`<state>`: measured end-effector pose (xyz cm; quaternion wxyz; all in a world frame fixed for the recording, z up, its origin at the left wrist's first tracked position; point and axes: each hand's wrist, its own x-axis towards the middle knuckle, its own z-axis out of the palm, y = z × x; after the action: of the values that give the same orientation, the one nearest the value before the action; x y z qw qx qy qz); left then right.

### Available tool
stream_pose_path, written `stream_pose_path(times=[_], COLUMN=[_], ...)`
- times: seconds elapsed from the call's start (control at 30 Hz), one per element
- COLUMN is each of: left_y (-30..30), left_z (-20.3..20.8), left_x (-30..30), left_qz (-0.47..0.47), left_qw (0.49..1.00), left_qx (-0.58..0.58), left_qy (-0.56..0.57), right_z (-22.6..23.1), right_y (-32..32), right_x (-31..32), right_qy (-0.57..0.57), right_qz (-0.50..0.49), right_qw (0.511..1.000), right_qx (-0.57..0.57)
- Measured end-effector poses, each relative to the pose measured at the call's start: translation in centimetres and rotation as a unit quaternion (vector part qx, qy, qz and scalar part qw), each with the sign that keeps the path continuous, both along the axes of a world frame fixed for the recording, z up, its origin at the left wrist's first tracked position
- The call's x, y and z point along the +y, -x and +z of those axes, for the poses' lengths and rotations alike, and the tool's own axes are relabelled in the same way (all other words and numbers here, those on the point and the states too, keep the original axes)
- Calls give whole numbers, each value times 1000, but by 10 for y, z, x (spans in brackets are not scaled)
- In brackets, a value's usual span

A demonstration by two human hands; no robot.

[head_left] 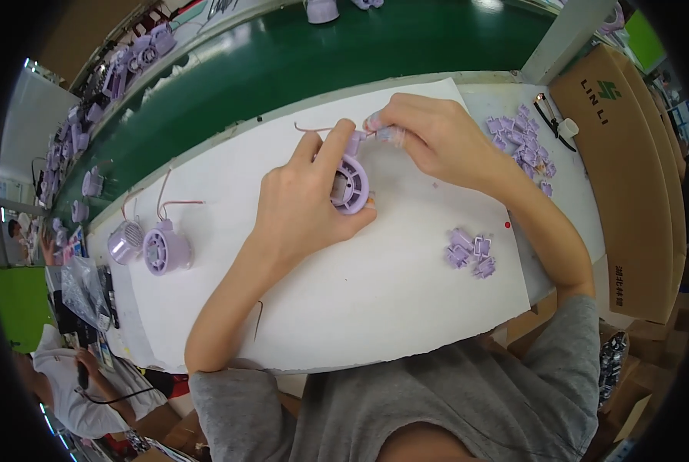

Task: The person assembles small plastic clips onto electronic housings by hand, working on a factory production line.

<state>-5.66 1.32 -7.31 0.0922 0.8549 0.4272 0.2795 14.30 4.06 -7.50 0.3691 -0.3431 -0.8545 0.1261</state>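
My left hand (298,196) is closed round a round lilac fan housing (357,187), its spoked ring turned partly to the right. At the top of that housing my right hand (448,142) pinches thin wires near the short neck, thumb and forefinger pressed together. Pale wraps cover those fingertips. A reddish wire (311,128) sticks out to the left beyond my left fingers. The exact grip on the wire ends is too small to make out. Both hands are above the white sheet (391,308) on the bench.
Left on the sheet stand a lilac fan housing (169,250) and another housing (126,242), wires upward. Small lilac plastic parts (471,252) lie right, beside a larger heap (523,142). A thin bent rod (259,319) lies near. Beyond runs a green conveyor (406,50); a carton (622,192) stands right.
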Motion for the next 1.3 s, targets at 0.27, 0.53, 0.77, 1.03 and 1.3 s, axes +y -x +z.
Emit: stream_pose_path(times=[0.27,0.53,0.77,1.03,1.3], left_y=[12,70,19,-22,14], left_z=[33,44,50,-25,21], left_x=[54,193,285,313,215], left_qz=[27,153,141,204,121], left_qw=[993,873,887,881,992], left_qx=[48,213,419,426,-3], left_qy=[102,412,136,6,-26], right_z=[-5,-3,-3,-1,6], right_y=[-39,-43,-34,-36,-28], right_x=[35,30,30,20,17], right_qy=[32,102,149,135,162], right_qz=[-49,-41,-8,11,20], right_qw=[996,994,988,982,974], right_qx=[69,-2,-49,-134,-154])
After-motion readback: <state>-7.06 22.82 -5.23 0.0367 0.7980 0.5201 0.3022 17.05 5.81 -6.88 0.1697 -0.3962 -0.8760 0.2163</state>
